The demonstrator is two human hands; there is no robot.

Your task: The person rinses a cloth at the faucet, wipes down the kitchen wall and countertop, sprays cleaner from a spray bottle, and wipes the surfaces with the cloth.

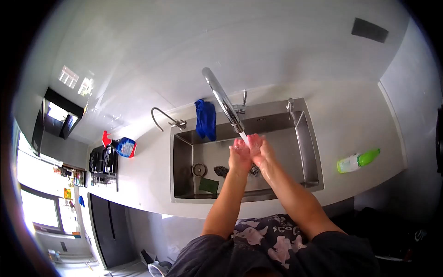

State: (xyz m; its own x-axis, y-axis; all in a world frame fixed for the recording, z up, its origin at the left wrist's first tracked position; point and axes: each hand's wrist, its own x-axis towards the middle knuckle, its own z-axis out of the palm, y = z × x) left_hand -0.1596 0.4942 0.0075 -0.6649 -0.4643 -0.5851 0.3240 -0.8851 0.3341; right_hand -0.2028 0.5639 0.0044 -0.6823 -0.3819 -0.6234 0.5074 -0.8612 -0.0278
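Observation:
Water runs from the chrome faucet [224,101] onto both of my hands over the steel sink [295,152]. My left hand [240,156] is palm up, wet, with its fingers slightly curled and nothing held. Close beside it, my right hand [258,148] is also wet and cupped open under the stream. In the basin below lie a green scouring pad [209,185], a dark steel-wool scrubber [221,171] and a round drain strainer [199,170]. Another scrubber is partly hidden behind my wrists.
Blue rubber gloves [206,121] hang over the sink's back rim. A thin curved tap [159,117] and a soap dispenser [290,107] flank the faucet. On the counter are a blue spray bottle [124,147], a green-capped bottle [358,160] and a gas stove [104,160].

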